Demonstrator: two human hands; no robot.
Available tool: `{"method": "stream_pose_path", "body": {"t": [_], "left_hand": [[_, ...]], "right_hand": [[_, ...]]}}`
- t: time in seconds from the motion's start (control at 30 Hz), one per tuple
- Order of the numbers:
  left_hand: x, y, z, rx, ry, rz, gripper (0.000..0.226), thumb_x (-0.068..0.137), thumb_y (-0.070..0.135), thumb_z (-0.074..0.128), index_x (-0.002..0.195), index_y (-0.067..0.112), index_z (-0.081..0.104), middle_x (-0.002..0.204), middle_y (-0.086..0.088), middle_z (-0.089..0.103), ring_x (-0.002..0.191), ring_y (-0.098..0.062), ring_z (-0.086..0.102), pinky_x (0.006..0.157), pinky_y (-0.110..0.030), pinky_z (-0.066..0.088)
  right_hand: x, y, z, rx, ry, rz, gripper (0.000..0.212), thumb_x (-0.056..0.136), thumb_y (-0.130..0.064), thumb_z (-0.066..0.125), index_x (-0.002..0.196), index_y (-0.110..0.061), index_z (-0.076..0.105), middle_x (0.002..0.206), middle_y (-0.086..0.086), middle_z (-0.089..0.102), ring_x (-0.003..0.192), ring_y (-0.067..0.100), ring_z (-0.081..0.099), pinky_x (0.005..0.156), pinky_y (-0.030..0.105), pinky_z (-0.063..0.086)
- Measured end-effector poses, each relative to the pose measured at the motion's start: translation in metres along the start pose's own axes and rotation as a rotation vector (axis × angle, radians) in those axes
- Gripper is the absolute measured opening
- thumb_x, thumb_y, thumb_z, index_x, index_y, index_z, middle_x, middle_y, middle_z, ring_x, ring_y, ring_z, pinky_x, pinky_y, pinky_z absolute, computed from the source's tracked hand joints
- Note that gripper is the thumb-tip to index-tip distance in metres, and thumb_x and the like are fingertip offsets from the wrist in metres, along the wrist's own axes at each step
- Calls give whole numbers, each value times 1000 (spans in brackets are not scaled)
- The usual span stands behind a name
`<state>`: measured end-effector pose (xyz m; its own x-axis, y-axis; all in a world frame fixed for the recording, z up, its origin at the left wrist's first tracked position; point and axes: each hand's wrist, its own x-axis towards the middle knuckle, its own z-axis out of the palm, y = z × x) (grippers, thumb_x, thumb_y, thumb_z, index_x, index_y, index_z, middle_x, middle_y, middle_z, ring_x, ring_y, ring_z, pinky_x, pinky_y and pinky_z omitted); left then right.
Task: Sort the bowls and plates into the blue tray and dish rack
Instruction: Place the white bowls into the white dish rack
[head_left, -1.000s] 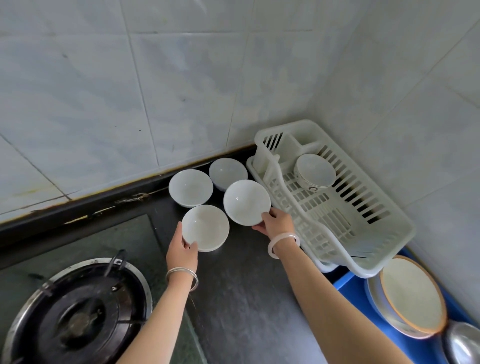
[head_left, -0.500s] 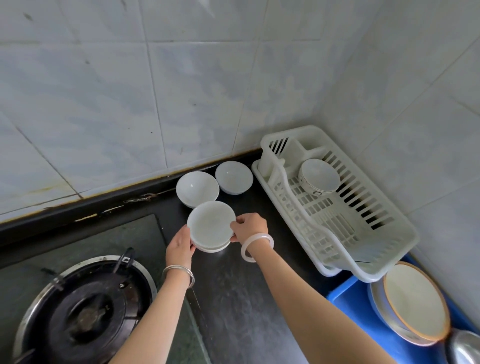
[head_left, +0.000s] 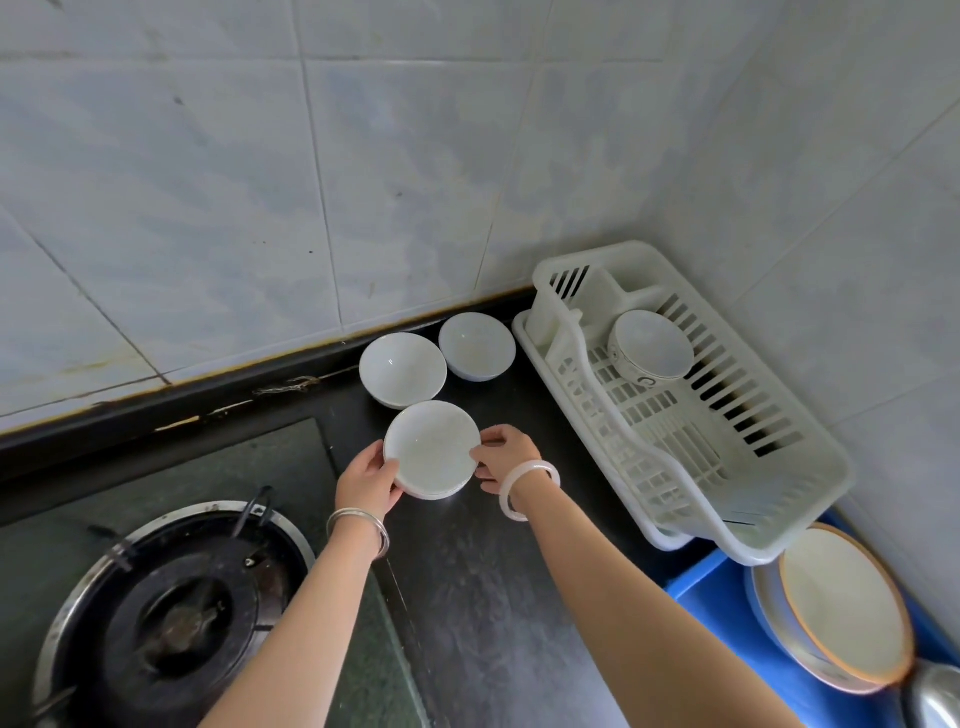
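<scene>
Two white bowls are nested into one stack (head_left: 431, 449) on the dark counter. My left hand (head_left: 368, 480) grips the stack's left rim and my right hand (head_left: 503, 457) grips its right rim. Behind it stand two more white bowls, one (head_left: 402, 369) on the left and one (head_left: 477, 345) on the right, near the wall. The white dish rack (head_left: 769, 499) on the right holds a patterned bowl (head_left: 652, 345). At the lower right the blue tray (head_left: 711, 592) carries stacked plates (head_left: 844, 605) with an orange rim.
A gas burner (head_left: 171, 618) fills the lower left. Tiled walls close off the back and the right side. A metal object (head_left: 935, 699) shows at the bottom right corner. Dark counter (head_left: 478, 597) lies between my forearms.
My right hand carried its bowl left and set it into the bowl held by my left hand. Both hands now hold the nested stack.
</scene>
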<state>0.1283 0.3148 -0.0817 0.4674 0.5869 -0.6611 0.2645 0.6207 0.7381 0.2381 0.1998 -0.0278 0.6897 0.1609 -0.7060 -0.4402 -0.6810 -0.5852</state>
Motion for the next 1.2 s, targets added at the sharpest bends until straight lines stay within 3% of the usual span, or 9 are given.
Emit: {"method": "stream_pose_path", "body": {"t": [0.13,0.3,0.6,0.77,0.9,0.97,1.03,1.1,1.2], "left_hand": [[-3,5,0,28,-21,-16,36,87,2,53,121,14,57,122,-7,59,111,-28,56,86,-38,50],[-15,9,5,72,-24,4,35,86,3,57,118,16,59,119,-6,61,106,-25,58,85,-38,52],[-62,51,80,44,-252,133,28,84,0,53,101,20,63,99,0,66,90,-14,63,60,-19,54],[-88,65,154,109,-396,138,32,85,1,53,113,16,61,105,-2,62,99,-21,60,64,-23,52],[-100,58,214,178,-502,92,35,86,-4,50,116,10,59,101,-4,60,93,-24,58,75,-36,55],[-100,47,241,238,-531,78,33,85,-6,48,107,13,62,96,-4,59,88,-24,58,76,-40,57],[-100,34,265,308,-559,62,32,84,-7,46,101,15,62,96,-5,59,84,-24,58,74,-40,57],[-100,21,287,382,-577,56,33,83,-6,45,105,11,63,99,-8,61,84,-26,59,84,-45,56],[-99,6,314,462,-600,38,38,83,-8,44,111,9,62,104,-9,61,93,-29,58,92,-50,51]], "right_hand": [[1,0,-1,205,-162,64,43,89,-5,55,129,-20,52,121,9,61,91,26,64,82,39,57],[1,5,-8,186,-124,-4,43,88,0,55,127,-18,56,114,9,63,90,28,66,79,39,58],[-27,-7,-106,281,-15,-202,42,86,1,56,126,-12,55,109,12,62,88,27,65,69,32,56],[-33,-6,-180,276,124,-232,39,86,1,55,122,-13,58,108,9,63,90,29,67,76,35,56],[-25,10,-235,334,237,-189,16,86,-5,55,96,-16,62,89,3,65,79,19,66,61,27,54],[-14,20,-259,382,318,-140,3,86,-10,57,87,-12,60,80,3,64,71,16,64,56,25,52],[-3,31,-278,384,375,-99,7,86,-17,58,86,-10,59,74,5,64,66,16,63,50,23,51],[8,43,-293,369,411,-73,14,87,-23,58,86,-9,58,72,5,63,65,17,62,46,22,52],[24,62,-309,337,430,-40,25,88,-31,56,95,-7,59,75,7,63,77,25,63,71,34,58]]}}
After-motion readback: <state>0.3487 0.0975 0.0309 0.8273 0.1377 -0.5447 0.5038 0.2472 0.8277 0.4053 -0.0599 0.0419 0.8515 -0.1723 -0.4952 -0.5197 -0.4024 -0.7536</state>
